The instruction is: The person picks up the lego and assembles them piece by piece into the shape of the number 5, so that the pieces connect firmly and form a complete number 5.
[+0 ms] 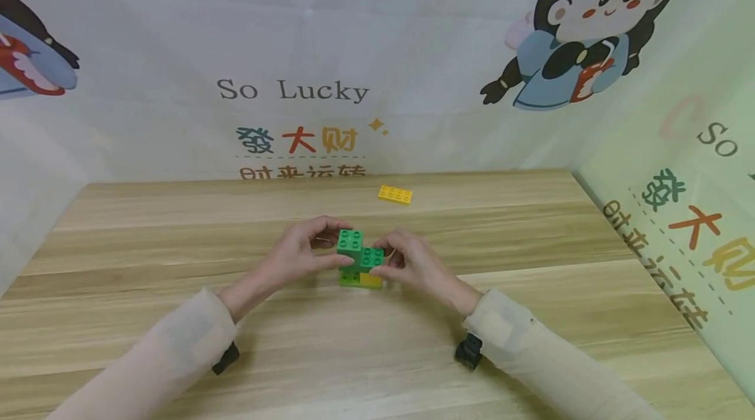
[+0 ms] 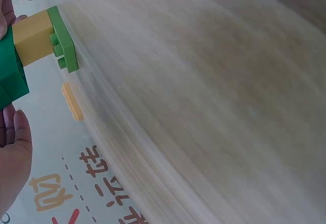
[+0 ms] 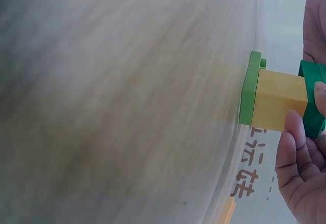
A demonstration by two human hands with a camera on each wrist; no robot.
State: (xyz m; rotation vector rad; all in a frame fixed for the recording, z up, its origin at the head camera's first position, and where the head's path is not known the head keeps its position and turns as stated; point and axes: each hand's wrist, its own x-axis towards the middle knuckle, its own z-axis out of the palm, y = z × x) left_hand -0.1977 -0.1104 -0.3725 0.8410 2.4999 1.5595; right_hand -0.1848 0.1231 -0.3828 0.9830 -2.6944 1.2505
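A stepped dark green toy brick piece point(image 1: 350, 240) sits over a yellow brick point(image 3: 280, 99), which stands on a light green plate point(image 2: 63, 40) with studs. I cannot tell whether the dark green piece is one brick or two. My left hand point(image 1: 301, 251) holds its left side, thumb across the front and fingers behind. From the right, my right hand point(image 1: 415, 265) pinches its lower step between thumb and fingers. In the right wrist view a right fingertip also touches the yellow brick. The contact between the dark green piece and yellow brick is partly hidden.
A flat yellow studded plate point(image 1: 395, 194) lies on the wooden table point(image 1: 501, 223) beyond the hands, near the back edge. A printed cloth point(image 1: 413, 79) stands upright behind the table and along its sides.
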